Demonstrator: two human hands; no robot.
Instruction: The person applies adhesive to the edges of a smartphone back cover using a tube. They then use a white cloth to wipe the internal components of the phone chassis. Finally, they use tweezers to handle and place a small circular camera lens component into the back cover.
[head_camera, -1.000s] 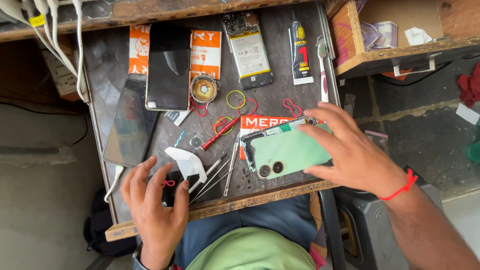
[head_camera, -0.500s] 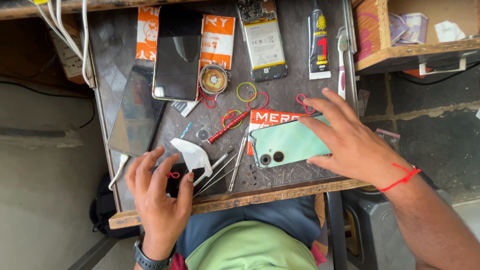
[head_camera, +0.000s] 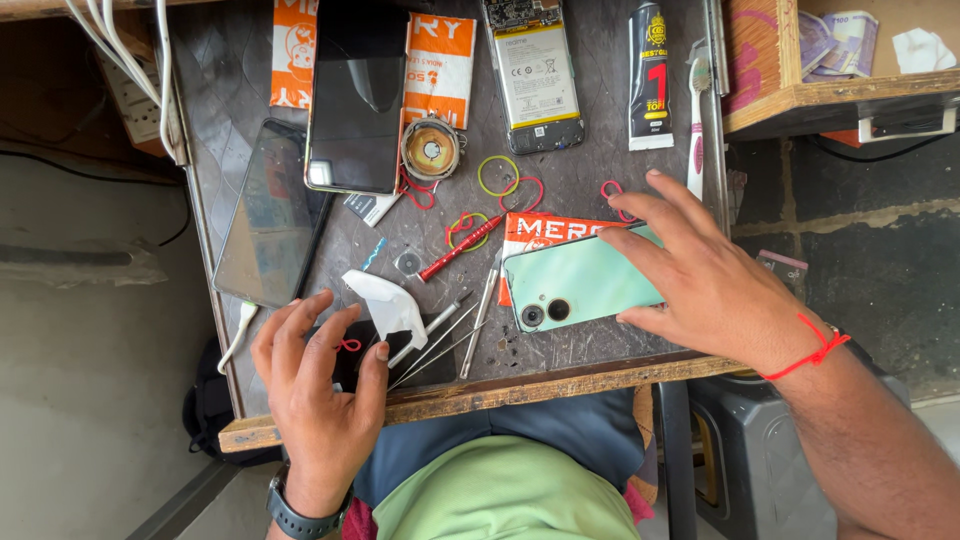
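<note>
My right hand (head_camera: 710, 285) lies on a mint-green phone (head_camera: 575, 285) that rests back-up on the dark bench, fingers spread over its right half and thumb at its near edge. Spread over a black object (head_camera: 345, 365) at the front left is my left hand (head_camera: 310, 385), with a small red rubber band (head_camera: 349, 345) by the fingertips. A white plastic piece (head_camera: 385, 300) sits just beyond those fingers. Thin metal tools (head_camera: 445, 335) and a red screwdriver (head_camera: 460, 248) lie between the hands.
Further back lie a black phone (head_camera: 357, 95), a dark screen panel (head_camera: 265, 215), an opened phone showing its battery (head_camera: 530, 70), a glue tube (head_camera: 650, 75), a round part (head_camera: 430, 150) and rubber bands (head_camera: 498, 175). A wooden shelf (head_camera: 800, 100) stands at the right, the bench's front edge (head_camera: 500, 392) near me.
The view has drawn closer to the bench. My right hand stays on the green phone. My left hand has shifted slightly left, off the white piece.
</note>
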